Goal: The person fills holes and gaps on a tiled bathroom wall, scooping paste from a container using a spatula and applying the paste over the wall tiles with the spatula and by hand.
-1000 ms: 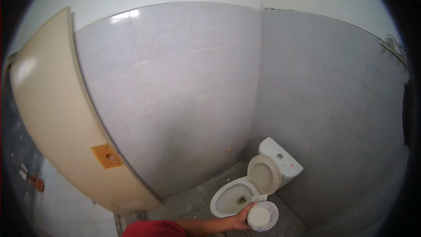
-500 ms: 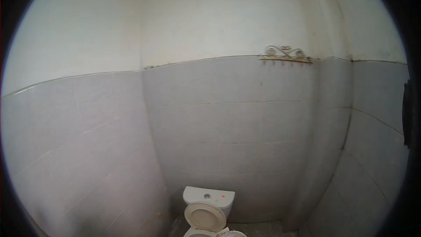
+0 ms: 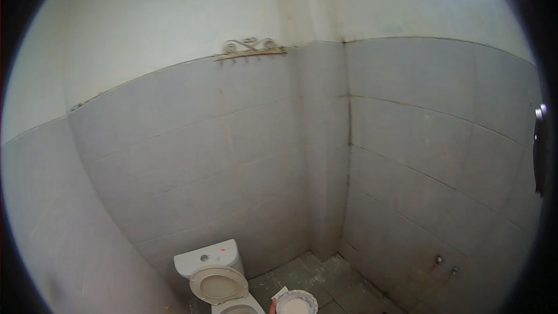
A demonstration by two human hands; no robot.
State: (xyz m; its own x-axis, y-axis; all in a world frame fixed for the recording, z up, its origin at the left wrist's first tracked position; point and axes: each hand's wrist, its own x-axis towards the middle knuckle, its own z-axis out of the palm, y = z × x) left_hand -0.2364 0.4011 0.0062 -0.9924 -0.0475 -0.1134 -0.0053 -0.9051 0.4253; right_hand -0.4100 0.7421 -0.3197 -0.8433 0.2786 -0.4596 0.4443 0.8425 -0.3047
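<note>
At the lower edge is a round white tub (image 3: 297, 301), seen from above, with whitish stuff inside and on its rim. A small pink bit of my left hand (image 3: 272, 307) shows at the tub's left side, closed against it; most of the hand is cut off by the frame. Between those fingers and the rim a pale flat piece (image 3: 281, 293) sticks up, too small to name. My right hand is out of the picture.
Left of the tub stands a white toilet (image 3: 238, 307) with its lid raised. Grey tiled walls (image 3: 407, 122) meet at a boxed corner column (image 3: 325, 157). A metal hook rack (image 3: 250, 52) hangs high; pipe stubs (image 3: 439, 260) poke out low on the right wall.
My view has swung to the right, so toilet and hook rack lie further left. A bright window, the pipe stubs and more floor have come in. More of the tub shows.
</note>
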